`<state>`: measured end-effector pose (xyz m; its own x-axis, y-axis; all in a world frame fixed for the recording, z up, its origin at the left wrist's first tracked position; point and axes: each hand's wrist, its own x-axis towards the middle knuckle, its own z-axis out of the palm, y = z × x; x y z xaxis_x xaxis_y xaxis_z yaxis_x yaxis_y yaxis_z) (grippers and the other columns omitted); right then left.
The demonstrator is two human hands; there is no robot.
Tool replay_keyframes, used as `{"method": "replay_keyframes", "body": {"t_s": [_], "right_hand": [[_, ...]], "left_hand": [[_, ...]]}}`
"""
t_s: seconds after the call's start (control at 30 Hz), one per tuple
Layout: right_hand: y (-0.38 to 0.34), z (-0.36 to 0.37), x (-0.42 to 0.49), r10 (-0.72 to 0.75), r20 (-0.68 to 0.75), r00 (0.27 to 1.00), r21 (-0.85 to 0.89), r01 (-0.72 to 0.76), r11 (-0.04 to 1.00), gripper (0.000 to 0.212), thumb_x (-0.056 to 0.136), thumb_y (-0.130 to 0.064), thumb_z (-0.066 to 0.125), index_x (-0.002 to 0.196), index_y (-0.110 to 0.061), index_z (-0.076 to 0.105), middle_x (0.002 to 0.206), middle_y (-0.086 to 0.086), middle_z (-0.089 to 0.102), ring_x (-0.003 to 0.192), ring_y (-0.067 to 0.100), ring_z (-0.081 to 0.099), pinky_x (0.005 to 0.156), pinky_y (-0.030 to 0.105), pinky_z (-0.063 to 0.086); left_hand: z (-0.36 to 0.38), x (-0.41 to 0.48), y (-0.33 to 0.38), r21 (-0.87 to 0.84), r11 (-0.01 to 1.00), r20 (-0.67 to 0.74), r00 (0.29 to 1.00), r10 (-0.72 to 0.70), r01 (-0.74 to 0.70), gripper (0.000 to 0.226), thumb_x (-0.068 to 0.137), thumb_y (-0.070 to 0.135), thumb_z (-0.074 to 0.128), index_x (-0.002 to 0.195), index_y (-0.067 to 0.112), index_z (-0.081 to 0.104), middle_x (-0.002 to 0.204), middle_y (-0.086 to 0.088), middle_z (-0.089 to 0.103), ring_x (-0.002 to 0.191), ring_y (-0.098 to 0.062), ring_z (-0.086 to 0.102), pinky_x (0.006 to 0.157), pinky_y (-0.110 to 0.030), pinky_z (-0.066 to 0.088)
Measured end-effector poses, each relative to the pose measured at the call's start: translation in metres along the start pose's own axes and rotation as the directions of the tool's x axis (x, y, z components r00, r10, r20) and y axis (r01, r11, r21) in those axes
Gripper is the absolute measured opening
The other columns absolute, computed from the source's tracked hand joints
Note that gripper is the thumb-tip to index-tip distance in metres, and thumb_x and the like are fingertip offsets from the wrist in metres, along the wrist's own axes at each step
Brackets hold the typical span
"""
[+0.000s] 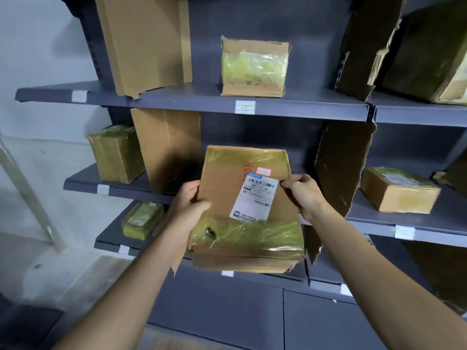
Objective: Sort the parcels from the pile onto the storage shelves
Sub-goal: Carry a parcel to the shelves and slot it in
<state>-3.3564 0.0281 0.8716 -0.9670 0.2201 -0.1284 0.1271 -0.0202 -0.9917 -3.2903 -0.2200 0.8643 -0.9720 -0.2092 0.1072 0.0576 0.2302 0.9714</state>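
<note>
I hold a brown cardboard parcel (242, 210) wrapped in yellowish tape, with a white barcode label on top, in front of the middle shelf (113, 189) of a grey shelving unit. My left hand (188, 205) grips its left edge, thumb on top. My right hand (307, 195) grips its right edge, fingers curled over the top by the label. The parcel's far end points into the bay between two cardboard dividers (166, 147).
The top shelf (192, 99) carries a taped box (254, 69). More parcels sit at the left (116, 152), lower left (142, 219) and right (399, 190). A torn cardboard divider (341, 168) stands right of the bay. A slanted pole (27, 195) leans at the left.
</note>
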Motion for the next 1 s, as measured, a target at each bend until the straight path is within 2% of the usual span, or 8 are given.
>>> {"method": "replay_keyframes", "body": {"t_s": [0.1,0.3,0.37,0.47,0.6,0.73,0.83,1.0], "right_hand": [[-0.005,0.005,0.017,0.002,0.06,0.998,0.049,-0.005,0.999,0.011,0.093,-0.015,0.061,0.104,-0.017,0.059,0.09,0.008,0.07,0.069,0.023,0.065,0.049,0.029,0.052],[-0.018,0.011,0.052,0.034,0.094,0.995,0.118,-0.045,0.992,0.018,0.093,-0.015,0.062,0.109,-0.008,0.069,0.106,0.021,0.073,0.089,0.036,0.067,0.093,0.057,0.049],[-0.025,0.014,0.062,0.047,0.057,0.997,0.088,-0.052,0.995,0.024,0.094,-0.017,0.063,0.11,-0.002,0.07,0.106,0.023,0.072,0.085,0.034,0.067,0.091,0.052,0.052],[-0.035,0.015,0.069,0.04,0.053,0.998,0.143,-0.047,0.989,0.021,0.096,-0.02,0.061,0.104,-0.002,0.069,0.096,0.017,0.072,0.076,0.027,0.068,0.075,0.038,0.058],[-0.039,0.016,0.074,-0.004,0.099,0.995,0.062,-0.002,0.998,0.02,0.095,-0.015,0.063,0.115,-0.013,0.061,0.09,0.005,0.07,0.072,0.015,0.067,0.057,0.019,0.056],[-0.04,0.027,0.098,-0.098,-0.138,0.986,-0.308,0.051,0.95,0.034,0.09,-0.021,0.07,0.122,-0.011,0.063,0.102,0.004,0.07,0.085,0.015,0.066,0.075,0.02,0.052],[-0.04,0.031,0.105,-0.146,-0.29,0.946,-0.38,0.026,0.925,0.046,0.089,-0.031,0.069,0.127,-0.008,0.06,0.117,0.01,0.067,0.105,0.023,0.064,0.091,0.035,0.053],[-0.033,0.033,0.094,-0.116,-0.225,0.967,-0.331,0.036,0.943,0.039,0.091,-0.021,0.068,0.125,-0.003,0.06,0.116,0.018,0.068,0.091,0.022,0.063,0.078,0.032,0.052]], "left_hand": [[-0.002,0.033,0.001,-0.004,0.999,0.029,0.998,-0.051,0.051,0.056,0.088,0.002,0.062,0.139,0.024,0.051,0.127,0.005,0.06,0.11,-0.014,0.057,0.097,-0.032,0.044],[-0.003,0.087,0.015,-0.073,0.991,0.04,0.993,-0.113,0.116,0.049,0.091,0.012,0.064,0.138,0.024,0.056,0.114,0.002,0.065,0.092,-0.015,0.065,0.086,-0.028,0.05],[-0.003,0.107,0.017,-0.138,0.976,0.111,0.982,-0.153,0.167,0.051,0.09,0.026,0.069,0.139,0.024,0.054,0.124,-0.002,0.065,0.099,-0.018,0.066,0.09,-0.032,0.051],[-0.006,0.135,0.008,-0.285,0.941,0.319,0.944,-0.086,0.182,0.094,0.065,0.06,0.08,0.146,0.025,0.045,0.144,-0.002,0.053,0.127,-0.019,0.054,0.112,-0.042,0.038],[-0.003,0.151,-0.012,-0.135,0.988,0.582,0.802,0.135,-0.068,0.128,0.035,0.061,0.091,0.148,0.039,0.034,0.139,0.016,0.048,0.127,0.006,0.046,0.105,-0.016,0.036],[0.0,0.172,-0.013,0.071,0.967,0.444,0.875,0.191,-0.246,0.08,0.057,0.051,0.085,0.13,0.045,0.054,0.133,0.012,0.057,0.124,-0.003,0.05,0.11,-0.026,0.036],[0.001,0.184,-0.019,0.117,0.948,0.33,0.912,0.244,-0.296,0.054,0.076,0.042,0.081,0.126,0.04,0.059,0.126,0.01,0.061,0.119,-0.007,0.054,0.105,-0.028,0.041],[0.016,0.193,-0.017,0.118,0.95,0.19,0.946,0.264,-0.289,0.066,0.076,0.032,0.082,0.132,0.019,0.049,0.118,-0.001,0.063,0.105,-0.016,0.06,0.088,-0.027,0.044]]}}
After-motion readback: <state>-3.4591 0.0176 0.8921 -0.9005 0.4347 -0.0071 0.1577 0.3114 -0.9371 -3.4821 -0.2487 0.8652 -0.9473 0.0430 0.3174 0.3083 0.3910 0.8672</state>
